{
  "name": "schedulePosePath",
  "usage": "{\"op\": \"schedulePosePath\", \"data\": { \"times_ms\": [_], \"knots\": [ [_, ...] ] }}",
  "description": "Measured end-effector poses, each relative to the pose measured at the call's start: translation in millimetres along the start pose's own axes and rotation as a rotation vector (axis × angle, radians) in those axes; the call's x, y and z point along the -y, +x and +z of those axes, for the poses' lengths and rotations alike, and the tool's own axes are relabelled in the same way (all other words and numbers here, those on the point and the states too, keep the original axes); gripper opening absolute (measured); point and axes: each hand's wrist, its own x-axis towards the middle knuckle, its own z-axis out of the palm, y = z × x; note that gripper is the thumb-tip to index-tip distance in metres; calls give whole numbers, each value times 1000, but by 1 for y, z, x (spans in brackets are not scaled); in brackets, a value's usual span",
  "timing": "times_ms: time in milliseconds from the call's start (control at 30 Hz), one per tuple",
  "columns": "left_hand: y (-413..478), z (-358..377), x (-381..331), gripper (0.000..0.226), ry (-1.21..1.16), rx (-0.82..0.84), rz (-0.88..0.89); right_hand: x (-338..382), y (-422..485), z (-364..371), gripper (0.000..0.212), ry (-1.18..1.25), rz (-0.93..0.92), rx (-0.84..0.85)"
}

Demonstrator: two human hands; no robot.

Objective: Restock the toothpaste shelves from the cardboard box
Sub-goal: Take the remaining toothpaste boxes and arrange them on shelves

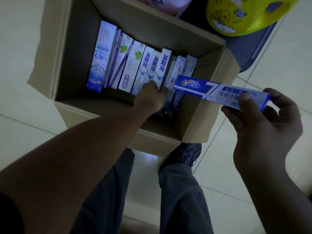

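An open cardboard box stands on the floor in front of my feet. Several toothpaste cartons stand on edge in a row inside it. My left hand reaches down into the box, with its fingers curled round a white and blue carton in the middle of the row. My right hand holds a blue Crest carton by its right end, level, above the box's right flap.
A yellow plastic tub and a pink package sit beyond the box at the top. A grey bin or base lies to the upper right. My legs and a dark shoe are just below the box on a pale tiled floor.
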Motion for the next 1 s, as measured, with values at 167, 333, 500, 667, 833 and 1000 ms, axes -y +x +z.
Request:
{"op": "schedulePosePath", "data": {
  "times_ms": [167, 333, 500, 667, 833, 1000],
  "knots": [
    [-7, 2, -8, 64, 193, 159, 134, 0, 2, -3, 33, 3, -12, -16],
    [-11, -12, 2, 50, 39, 62, 36, 6, 1, -12, 32, -16, -19, -2],
    [-60, -97, 15, 27, -207, -37, 132, 48, -15, -12, 44, 25, 3, 30],
    [-153, -233, 16, 28, -245, -148, 332, 142, -54, 11, 38, 90, -25, 106],
    [-271, -382, -17, 35, -372, -326, 493, 264, -120, 34, 41, 187, -93, 202],
    [-373, -503, -67, 22, -663, -516, 688, 381, -199, 39, 40, 296, -191, 258]
  ]
}}
